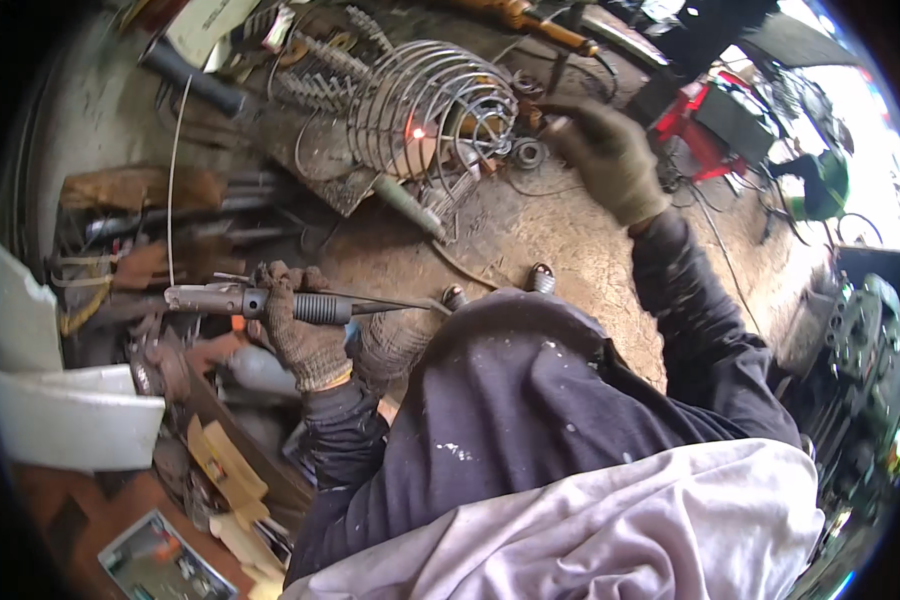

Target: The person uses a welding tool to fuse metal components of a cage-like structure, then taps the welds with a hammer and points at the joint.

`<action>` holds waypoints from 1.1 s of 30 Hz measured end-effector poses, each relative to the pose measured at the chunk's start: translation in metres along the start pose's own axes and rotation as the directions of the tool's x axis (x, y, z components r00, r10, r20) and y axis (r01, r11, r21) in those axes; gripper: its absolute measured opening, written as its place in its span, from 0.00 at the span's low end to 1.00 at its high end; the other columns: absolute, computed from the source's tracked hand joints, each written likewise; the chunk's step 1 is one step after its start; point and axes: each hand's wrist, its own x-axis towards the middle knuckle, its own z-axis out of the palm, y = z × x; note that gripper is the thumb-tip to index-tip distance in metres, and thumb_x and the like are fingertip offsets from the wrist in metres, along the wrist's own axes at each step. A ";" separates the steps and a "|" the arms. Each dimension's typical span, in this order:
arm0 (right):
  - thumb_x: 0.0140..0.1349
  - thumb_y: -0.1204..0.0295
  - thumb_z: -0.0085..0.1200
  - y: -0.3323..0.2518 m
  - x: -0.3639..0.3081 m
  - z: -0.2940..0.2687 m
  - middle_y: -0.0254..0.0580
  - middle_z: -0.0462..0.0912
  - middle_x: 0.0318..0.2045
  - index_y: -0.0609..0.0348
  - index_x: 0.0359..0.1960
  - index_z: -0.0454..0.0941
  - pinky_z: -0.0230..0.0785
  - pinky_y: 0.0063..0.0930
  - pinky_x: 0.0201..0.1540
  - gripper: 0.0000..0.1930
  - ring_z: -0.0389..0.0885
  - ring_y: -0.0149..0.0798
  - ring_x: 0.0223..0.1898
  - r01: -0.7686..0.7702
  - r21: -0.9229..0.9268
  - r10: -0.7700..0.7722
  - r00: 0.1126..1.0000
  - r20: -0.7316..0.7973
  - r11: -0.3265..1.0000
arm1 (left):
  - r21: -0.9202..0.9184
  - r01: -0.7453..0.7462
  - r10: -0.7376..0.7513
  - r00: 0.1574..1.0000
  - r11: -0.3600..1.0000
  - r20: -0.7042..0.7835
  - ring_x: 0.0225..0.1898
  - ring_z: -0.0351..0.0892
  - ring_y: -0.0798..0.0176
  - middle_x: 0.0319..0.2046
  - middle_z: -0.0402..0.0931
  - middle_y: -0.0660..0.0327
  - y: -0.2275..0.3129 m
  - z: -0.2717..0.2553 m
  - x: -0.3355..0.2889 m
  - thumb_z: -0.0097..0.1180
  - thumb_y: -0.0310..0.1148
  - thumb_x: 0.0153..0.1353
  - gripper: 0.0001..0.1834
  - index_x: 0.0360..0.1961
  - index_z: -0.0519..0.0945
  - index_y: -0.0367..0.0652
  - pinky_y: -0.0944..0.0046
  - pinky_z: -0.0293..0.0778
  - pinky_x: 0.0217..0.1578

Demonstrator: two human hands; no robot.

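Observation:
My left hand, in a grey knit glove, is closed around the black ribbed handle of a welding electrode holder. A thin welding rod stands up from its jaws, and its cable runs right toward my lap. A round cage of bent metal rods sits ahead of me on a metal plate. One spot on the cage glows red-orange. My right hand, in a pale work glove, is at the cage's right end. Motion blur smears its fingers, so I cannot tell whether it grips or touches anything there.
An orange power tool lies beyond the cage. Metal rings lie beside it on the floor. Coil springs are behind left. A red metal frame stands at right, with cables on the floor. White panels and scrap crowd the left.

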 end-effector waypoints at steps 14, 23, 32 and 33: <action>0.63 0.58 0.53 0.121 0.267 -0.097 0.54 0.81 0.58 0.50 0.59 0.79 0.69 0.49 0.62 0.23 0.78 0.57 0.60 -0.048 -0.846 0.121 0.992 0.020 0.532 | 0.167 -0.034 0.076 0.964 0.985 -0.253 0.36 0.80 0.65 0.35 0.80 0.66 -0.011 0.039 -0.092 0.63 0.36 0.65 0.07 0.42 0.79 0.49 0.60 0.81 0.41; 0.67 0.47 0.49 0.217 0.311 -0.089 0.55 0.78 0.60 0.50 0.64 0.75 0.71 0.49 0.61 0.29 0.79 0.54 0.60 -0.002 -0.923 0.201 0.976 0.081 0.384 | 0.126 -0.039 0.078 0.945 0.991 -0.318 0.38 0.79 0.68 0.33 0.77 0.71 -0.005 0.017 -0.122 0.66 0.32 0.63 0.07 0.40 0.79 0.53 0.63 0.82 0.43; 0.66 0.58 0.53 0.175 0.318 -0.072 0.47 0.77 0.64 0.46 0.57 0.83 0.70 0.49 0.64 0.20 0.75 0.54 0.65 0.181 -0.960 0.306 0.921 0.242 0.215 | 0.094 -0.050 0.081 0.930 0.994 -0.358 0.38 0.73 0.70 0.36 0.75 0.69 -0.014 0.036 -0.125 0.62 0.25 0.64 0.09 0.42 0.76 0.48 0.67 0.79 0.45; 0.64 0.61 0.54 0.200 0.332 -0.070 0.53 0.81 0.59 0.51 0.52 0.86 0.74 0.49 0.61 0.18 0.80 0.55 0.60 0.098 -0.934 0.264 0.944 0.196 0.342 | 0.071 -0.110 0.124 0.966 0.991 -0.225 0.40 0.73 0.70 0.38 0.75 0.67 -0.015 0.029 -0.122 0.62 0.24 0.64 0.11 0.44 0.76 0.47 0.66 0.78 0.48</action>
